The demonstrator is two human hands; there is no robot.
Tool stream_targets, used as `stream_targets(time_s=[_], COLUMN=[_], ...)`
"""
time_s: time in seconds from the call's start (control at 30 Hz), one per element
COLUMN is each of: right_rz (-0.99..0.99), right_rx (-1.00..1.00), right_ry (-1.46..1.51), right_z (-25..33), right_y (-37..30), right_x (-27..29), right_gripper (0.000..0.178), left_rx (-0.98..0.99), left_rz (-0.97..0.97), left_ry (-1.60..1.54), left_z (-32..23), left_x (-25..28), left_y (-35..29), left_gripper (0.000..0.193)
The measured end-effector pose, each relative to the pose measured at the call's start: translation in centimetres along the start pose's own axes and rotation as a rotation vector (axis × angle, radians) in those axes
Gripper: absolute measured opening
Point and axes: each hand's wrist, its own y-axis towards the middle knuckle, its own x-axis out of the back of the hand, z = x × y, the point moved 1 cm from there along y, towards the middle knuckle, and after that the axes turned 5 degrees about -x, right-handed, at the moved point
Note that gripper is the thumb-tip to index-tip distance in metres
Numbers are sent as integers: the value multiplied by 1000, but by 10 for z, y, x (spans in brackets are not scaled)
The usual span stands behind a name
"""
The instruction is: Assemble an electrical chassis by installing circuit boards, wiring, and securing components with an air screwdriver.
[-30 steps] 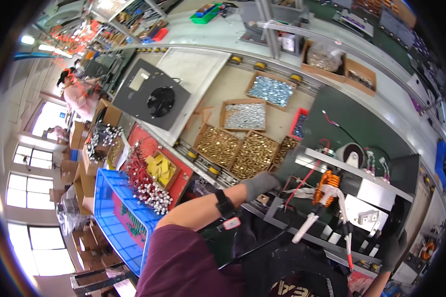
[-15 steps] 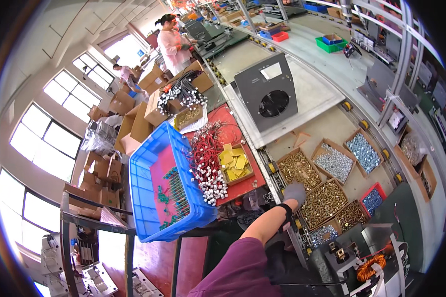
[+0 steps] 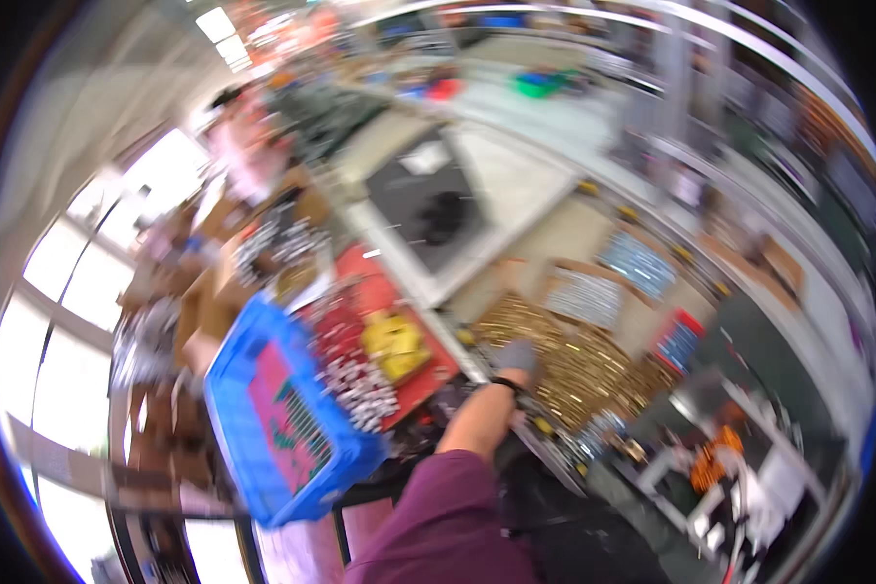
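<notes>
A grey-gloved left hand (image 3: 518, 358), fingers too blurred to tell wide from narrow, is at the near-left edge of small brass-coloured metal pieces (image 3: 586, 382), heaped right of centre, probably for easy reach, left of an orange wire-wound coil (image 3: 714, 461).

Tall windows (image 3: 63, 389) line the left side, glaring white between dark bars, with more bright panes (image 3: 165, 170) farther back. Above them stretches a pale, smeared surface (image 3: 78, 146) (wall or ceiling, the blur hides which). Rectangular lights (image 3: 222, 39) glow near the top. A beige tabletop (image 3: 560, 237) runs diagonally across the room, pale metal posts (image 3: 681, 88) rise at upper right, and a dark rack rail (image 3: 170, 487) crosses lower left.
</notes>
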Motion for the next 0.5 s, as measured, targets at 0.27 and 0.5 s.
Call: stream_targets(time_s=[0.27, 0.5], right_rz=[-124, -692], right_rx=[-693, -988], right_ry=[441, 569], right_z=[-173, -188], right_y=[-63, -72], right_x=[24, 82], right_gripper=[22, 36], left_rx=[-495, -36], left_rz=[178, -80], left_ry=[842, -197], left_z=[34, 8], left_x=[-26, 34], left_y=[24, -32], left_gripper=[35, 37])
